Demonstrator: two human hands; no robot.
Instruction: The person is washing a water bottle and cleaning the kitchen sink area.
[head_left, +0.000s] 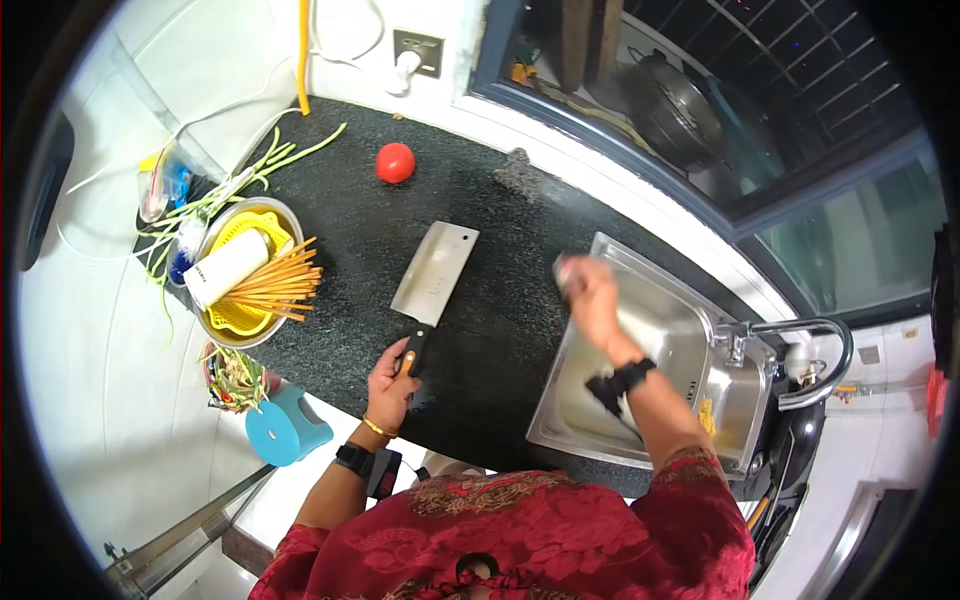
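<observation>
My left hand (394, 381) is closed around the black and wooden handle of a cleaver (435, 274), whose broad steel blade points away from me over the dark stone countertop (487, 375). At the left edge of the sink, my right hand (592, 289) is blurred; its fingers are closed on a small dark and pale object (561, 274), too blurred to name. A red tomato (395, 163) sits beyond the cleaver, near the wall. To the left stands a metal bowl (294, 217) with a yellow plastic basket (259, 225), a white container and wooden chopsticks (281, 281).
Long green beans (262, 161) lie behind the bowl. A steel sink (652, 315) with a curved faucet (832, 330) occupies the right side. A blue stool (281, 431) stands below the counter's left edge, beside a container of vegetable scraps (232, 379). A window frame borders the back.
</observation>
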